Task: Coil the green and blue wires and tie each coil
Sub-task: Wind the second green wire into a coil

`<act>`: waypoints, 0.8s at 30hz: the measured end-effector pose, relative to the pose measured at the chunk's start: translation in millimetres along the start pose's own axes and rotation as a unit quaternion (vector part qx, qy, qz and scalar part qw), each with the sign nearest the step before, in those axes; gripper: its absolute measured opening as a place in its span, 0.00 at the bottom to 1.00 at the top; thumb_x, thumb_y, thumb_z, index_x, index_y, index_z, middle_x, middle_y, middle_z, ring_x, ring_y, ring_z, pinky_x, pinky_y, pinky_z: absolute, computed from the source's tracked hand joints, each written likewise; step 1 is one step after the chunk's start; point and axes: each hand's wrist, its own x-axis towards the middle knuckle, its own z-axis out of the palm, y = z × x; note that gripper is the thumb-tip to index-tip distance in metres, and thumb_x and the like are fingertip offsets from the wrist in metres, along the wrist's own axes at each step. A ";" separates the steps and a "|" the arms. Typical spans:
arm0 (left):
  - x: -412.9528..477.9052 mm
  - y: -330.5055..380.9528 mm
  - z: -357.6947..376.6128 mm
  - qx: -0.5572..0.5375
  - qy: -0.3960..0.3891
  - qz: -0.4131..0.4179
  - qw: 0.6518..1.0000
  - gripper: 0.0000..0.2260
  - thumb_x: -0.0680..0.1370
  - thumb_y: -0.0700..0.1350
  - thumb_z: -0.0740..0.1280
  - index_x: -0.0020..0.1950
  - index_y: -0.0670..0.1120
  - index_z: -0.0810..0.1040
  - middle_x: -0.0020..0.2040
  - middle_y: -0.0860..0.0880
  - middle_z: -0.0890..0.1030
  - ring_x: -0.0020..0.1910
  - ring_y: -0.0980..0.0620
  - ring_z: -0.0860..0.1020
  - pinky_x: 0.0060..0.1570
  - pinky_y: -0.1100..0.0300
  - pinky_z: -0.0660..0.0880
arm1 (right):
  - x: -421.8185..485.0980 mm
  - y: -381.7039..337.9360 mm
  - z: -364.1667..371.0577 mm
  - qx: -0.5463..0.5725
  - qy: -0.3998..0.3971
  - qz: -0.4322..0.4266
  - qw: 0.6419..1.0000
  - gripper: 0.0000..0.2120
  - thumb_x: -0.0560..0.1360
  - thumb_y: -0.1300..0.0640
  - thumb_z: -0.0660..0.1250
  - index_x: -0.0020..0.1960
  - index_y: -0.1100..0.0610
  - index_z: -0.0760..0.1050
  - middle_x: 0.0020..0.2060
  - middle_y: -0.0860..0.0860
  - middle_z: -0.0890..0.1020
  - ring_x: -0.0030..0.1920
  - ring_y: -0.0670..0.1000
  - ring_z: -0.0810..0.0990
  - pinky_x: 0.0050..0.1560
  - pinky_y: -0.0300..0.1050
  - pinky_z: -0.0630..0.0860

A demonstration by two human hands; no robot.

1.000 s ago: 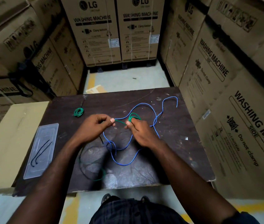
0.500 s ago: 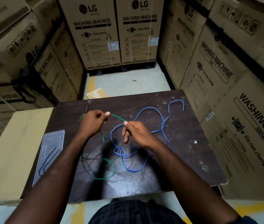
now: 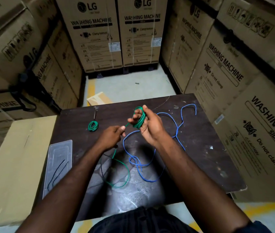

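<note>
My right hand (image 3: 147, 125) is raised above the dark table (image 3: 209, 165), with several turns of green wire (image 3: 140, 121) wound round its fingers. My left hand (image 3: 112, 137) pinches the same green wire just left of that coil. The wire's loose tail (image 3: 121, 175) hangs down to the table near its front edge. A loose blue wire (image 3: 175, 130) lies in loops on the table, under and to the right of my right hand. A small finished green coil (image 3: 93, 126) lies at the back left of the table.
A clear plastic tray (image 3: 58, 158) with thin black ties sits at the table's left edge. A flat cardboard box (image 3: 15, 157) adjoins the table on the left. Tall washing machine cartons (image 3: 234, 73) wall in the space on three sides.
My right hand has lifted and turned, and more green wire is now wound round its fingers. My left hand has shifted right along the wire, uncovering the small green coil.
</note>
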 end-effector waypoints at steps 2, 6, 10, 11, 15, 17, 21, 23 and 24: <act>-1.8 -3.9 -1.7 0.006 -0.024 0.010 1.000 0.17 0.82 0.52 0.58 0.37 0.47 0.76 0.28 0.46 0.71 0.28 0.50 0.69 0.34 0.50 0.77 | 8.7 6.8 6.0 0.025 0.006 -0.018 0.999 0.20 0.83 0.54 0.49 0.44 0.65 0.72 0.29 0.55 0.82 0.33 0.55 0.84 0.40 0.44 0.82; -6.5 -11.9 -7.0 0.017 -0.051 0.018 0.998 0.17 0.82 0.52 0.58 0.36 0.48 0.76 0.26 0.50 0.71 0.25 0.53 0.68 0.31 0.57 0.73 | 24.1 25.8 7.8 0.017 0.017 -0.066 0.998 0.18 0.83 0.54 0.49 0.50 0.67 0.71 0.38 0.58 0.84 0.42 0.58 0.85 0.52 0.50 0.80; -16.3 -17.5 -14.9 0.010 -0.088 0.045 0.995 0.16 0.82 0.50 0.59 0.37 0.48 0.77 0.27 0.49 0.70 0.24 0.55 0.67 0.27 0.62 0.71 | 34.0 44.8 7.5 -0.043 0.054 -0.115 0.991 0.16 0.83 0.57 0.49 0.51 0.66 0.70 0.42 0.60 0.83 0.43 0.58 0.84 0.57 0.52 0.76; -19.3 -19.4 -16.8 0.006 -0.099 0.055 0.994 0.16 0.82 0.50 0.59 0.36 0.48 0.77 0.27 0.49 0.69 0.24 0.55 0.67 0.27 0.62 0.70 | 36.2 48.6 7.4 -0.064 0.069 -0.130 0.987 0.15 0.84 0.58 0.49 0.50 0.65 0.70 0.42 0.60 0.83 0.42 0.57 0.85 0.57 0.52 0.76; -34.8 -23.9 -24.1 0.012 -0.133 0.091 0.987 0.14 0.81 0.47 0.61 0.38 0.48 0.78 0.28 0.49 0.71 0.24 0.56 0.68 0.28 0.63 0.70 | 42.0 59.8 5.8 -0.185 0.113 -0.167 0.962 0.15 0.84 0.61 0.47 0.48 0.62 0.71 0.44 0.62 0.81 0.39 0.50 0.84 0.53 0.46 0.77; -38.6 -25.7 -30.2 0.016 -0.147 0.110 0.983 0.13 0.81 0.46 0.61 0.38 0.49 0.79 0.27 0.52 0.72 0.25 0.56 0.69 0.28 0.64 0.69 | 41.4 66.1 5.4 -0.267 0.120 -0.178 0.939 0.14 0.84 0.61 0.48 0.51 0.63 0.71 0.47 0.66 0.81 0.39 0.47 0.84 0.50 0.40 0.78; -34.7 -24.8 -45.5 0.001 -0.128 0.125 0.984 0.13 0.81 0.44 0.62 0.39 0.50 0.79 0.23 0.56 0.72 0.23 0.59 0.67 0.26 0.65 0.65 | 39.7 75.5 -3.0 -0.476 0.093 -0.178 0.856 0.11 0.82 0.56 0.54 0.51 0.57 0.74 0.43 0.56 0.84 0.45 0.54 0.83 0.54 0.49 0.77; -31.3 -20.8 -55.6 0.021 -0.075 0.146 0.986 0.12 0.80 0.43 0.63 0.38 0.51 0.79 0.24 0.57 0.73 0.23 0.61 0.68 0.27 0.66 0.65 | 36.6 74.7 -6.6 -0.576 0.045 -0.154 0.802 0.13 0.82 0.54 0.55 0.49 0.58 0.76 0.41 0.53 0.84 0.45 0.53 0.83 0.53 0.50 0.77; -29.9 -18.1 -61.1 0.044 -0.048 0.163 0.985 0.11 0.80 0.43 0.64 0.39 0.51 0.79 0.25 0.59 0.75 0.25 0.61 0.70 0.29 0.66 0.66 | 34.6 74.1 -7.7 -0.615 0.023 -0.146 0.775 0.14 0.81 0.53 0.56 0.48 0.60 0.76 0.40 0.53 0.83 0.43 0.52 0.82 0.50 0.49 0.77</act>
